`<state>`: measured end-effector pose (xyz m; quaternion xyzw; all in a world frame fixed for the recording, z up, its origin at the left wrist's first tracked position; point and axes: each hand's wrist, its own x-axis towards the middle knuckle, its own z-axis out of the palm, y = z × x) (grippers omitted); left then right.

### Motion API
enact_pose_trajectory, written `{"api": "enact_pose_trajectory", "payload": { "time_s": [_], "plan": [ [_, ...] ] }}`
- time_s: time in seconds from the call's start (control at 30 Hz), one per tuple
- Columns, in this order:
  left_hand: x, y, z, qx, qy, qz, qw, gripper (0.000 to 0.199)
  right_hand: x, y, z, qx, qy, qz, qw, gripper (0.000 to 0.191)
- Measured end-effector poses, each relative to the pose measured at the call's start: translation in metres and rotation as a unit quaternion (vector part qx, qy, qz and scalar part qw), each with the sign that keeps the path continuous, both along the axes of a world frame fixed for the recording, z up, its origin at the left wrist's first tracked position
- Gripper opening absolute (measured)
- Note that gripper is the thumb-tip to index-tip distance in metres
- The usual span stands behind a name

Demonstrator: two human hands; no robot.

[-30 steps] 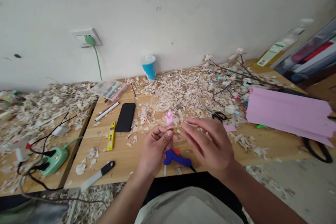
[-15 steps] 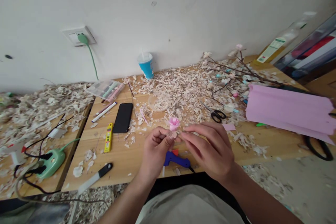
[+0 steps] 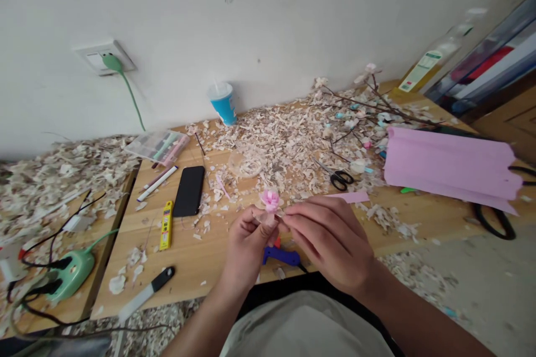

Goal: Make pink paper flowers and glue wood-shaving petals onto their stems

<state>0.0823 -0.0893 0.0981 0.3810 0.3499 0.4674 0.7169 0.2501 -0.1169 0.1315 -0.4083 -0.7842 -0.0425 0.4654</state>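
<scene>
Between the thumb and fingers of my left hand is a small artificial flower, with a bright pink middle and pale, thin petals around it. My right hand comes in from the right, thumb and fingers pinched together at the flower's right side. Whatever its fingertips grip is too small to make out. Partly hidden below the hands, a blue hot glue gun lies near the table's front edge. A strip of pink paper lies just behind my right hand.
Pale shavings cover the back of the table. Black-handled scissors, flowered twigs and a large pink sheet are to the right. A phone, yellow box, scraper and blue cup stand or lie leftward.
The view has shifted slightly, so the table things appear further left. The flower has turned a little, showing more of its pale petals. Both hands stay at it.
</scene>
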Motion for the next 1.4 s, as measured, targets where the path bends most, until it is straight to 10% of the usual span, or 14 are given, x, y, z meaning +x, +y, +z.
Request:
{"api": "enact_pose_trajectory", "payload": {
  "time_s": [1.4],
  "plan": [
    [-0.004, 0.009, -0.001, 0.021, 0.117, 0.119, 0.986, 0.032, -0.004, -0.016, -0.001, 0.011, 0.035, -0.063, 0.997, 0.044]
  ]
}}
